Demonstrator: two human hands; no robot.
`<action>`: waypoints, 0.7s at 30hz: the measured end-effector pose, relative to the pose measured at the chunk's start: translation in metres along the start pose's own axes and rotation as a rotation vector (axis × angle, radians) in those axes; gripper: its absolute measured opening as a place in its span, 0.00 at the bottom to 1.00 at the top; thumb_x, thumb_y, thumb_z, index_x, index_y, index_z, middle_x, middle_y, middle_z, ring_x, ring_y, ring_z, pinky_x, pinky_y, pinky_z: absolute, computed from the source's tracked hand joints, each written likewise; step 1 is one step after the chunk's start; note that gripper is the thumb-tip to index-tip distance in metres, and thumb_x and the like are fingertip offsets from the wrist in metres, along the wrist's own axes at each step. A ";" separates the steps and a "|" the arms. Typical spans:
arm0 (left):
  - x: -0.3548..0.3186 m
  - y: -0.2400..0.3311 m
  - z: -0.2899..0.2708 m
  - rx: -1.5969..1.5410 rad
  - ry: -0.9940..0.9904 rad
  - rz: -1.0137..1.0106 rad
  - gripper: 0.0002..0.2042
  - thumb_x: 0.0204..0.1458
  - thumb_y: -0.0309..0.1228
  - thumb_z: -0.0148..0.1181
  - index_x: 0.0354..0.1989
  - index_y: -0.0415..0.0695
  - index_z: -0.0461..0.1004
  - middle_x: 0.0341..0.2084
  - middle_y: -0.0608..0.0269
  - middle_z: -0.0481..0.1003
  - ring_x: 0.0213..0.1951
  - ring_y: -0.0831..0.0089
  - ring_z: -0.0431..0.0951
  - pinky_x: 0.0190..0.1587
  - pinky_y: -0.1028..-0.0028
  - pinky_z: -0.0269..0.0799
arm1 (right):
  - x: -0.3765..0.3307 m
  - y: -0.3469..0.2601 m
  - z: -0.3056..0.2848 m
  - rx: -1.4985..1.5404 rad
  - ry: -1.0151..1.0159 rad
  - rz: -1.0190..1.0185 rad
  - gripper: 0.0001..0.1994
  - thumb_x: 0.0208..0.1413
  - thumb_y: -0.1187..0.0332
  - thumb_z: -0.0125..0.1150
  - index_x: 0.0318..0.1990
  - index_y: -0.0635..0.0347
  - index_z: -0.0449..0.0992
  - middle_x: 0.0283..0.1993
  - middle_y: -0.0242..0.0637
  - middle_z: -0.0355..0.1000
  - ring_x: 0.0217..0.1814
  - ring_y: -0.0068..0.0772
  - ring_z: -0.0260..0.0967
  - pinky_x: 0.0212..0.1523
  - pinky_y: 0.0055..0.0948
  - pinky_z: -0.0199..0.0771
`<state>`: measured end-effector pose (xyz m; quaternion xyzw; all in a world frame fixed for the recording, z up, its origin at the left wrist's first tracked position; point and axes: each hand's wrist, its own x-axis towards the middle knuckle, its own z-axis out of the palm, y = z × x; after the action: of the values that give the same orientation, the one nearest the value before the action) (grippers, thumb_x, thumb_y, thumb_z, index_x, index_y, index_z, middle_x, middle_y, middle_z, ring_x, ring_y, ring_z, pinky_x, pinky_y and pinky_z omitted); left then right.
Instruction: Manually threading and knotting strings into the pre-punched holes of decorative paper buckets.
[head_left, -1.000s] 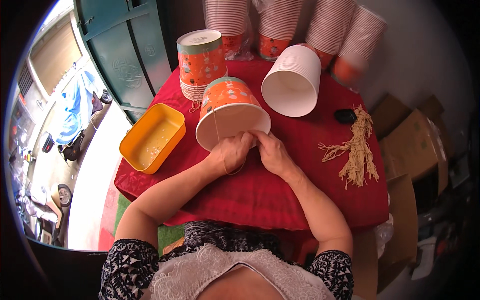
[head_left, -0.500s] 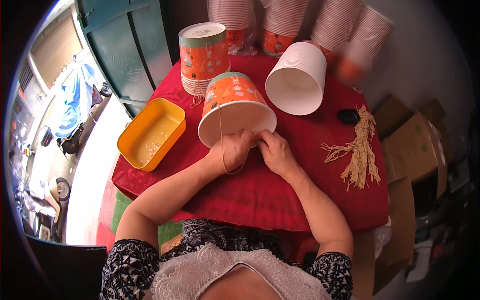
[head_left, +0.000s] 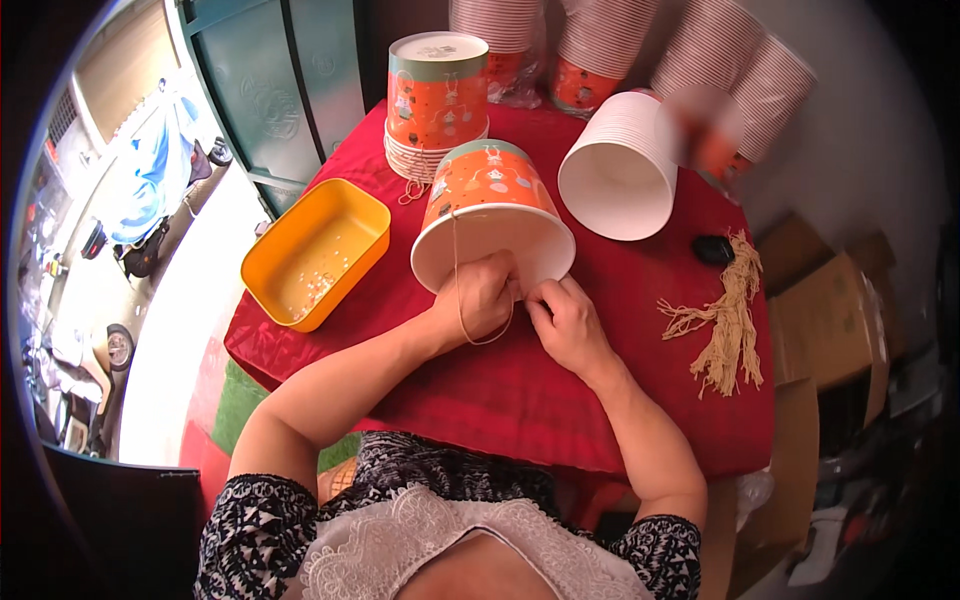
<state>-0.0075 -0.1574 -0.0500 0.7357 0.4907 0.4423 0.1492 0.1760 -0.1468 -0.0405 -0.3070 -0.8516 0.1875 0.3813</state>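
Note:
An orange patterned paper bucket [head_left: 485, 190] lies tilted on the red tablecloth [head_left: 560, 390], its white opening toward me. My left hand [head_left: 480, 300] grips its near rim. A thin tan string [head_left: 462, 300] runs down the bucket's side and loops around that hand. My right hand [head_left: 567, 322] sits just beside it, fingers pinched at the rim next to the left hand's fingers, seemingly on the string's end.
A yellow plastic tray [head_left: 315, 252] holds small beads at the left. An upright orange bucket stack [head_left: 437, 95] stands behind. A white stack of buckets [head_left: 620, 170] lies on its side. A bundle of tan strings [head_left: 728, 320] and a small black object [head_left: 712, 250] lie at right. Cardboard boxes [head_left: 830, 320] sit beyond.
Both hands have stayed at the bucket's rim, shifting only slightly. The view has moved a little, so the table sits differently in the picture.

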 end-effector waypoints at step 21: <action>0.009 0.001 -0.016 -0.354 -0.182 -0.214 0.08 0.50 0.27 0.61 0.22 0.38 0.73 0.17 0.63 0.73 0.20 0.76 0.71 0.23 0.74 0.65 | -0.001 -0.002 0.005 -0.200 -0.020 -0.073 0.07 0.47 0.83 0.54 0.35 0.69 0.70 0.40 0.53 0.66 0.43 0.56 0.64 0.44 0.47 0.68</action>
<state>-0.0186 -0.1534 -0.0355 0.6786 0.4652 0.4349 0.3660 0.1718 -0.1493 -0.0436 -0.3105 -0.8805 0.0905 0.3466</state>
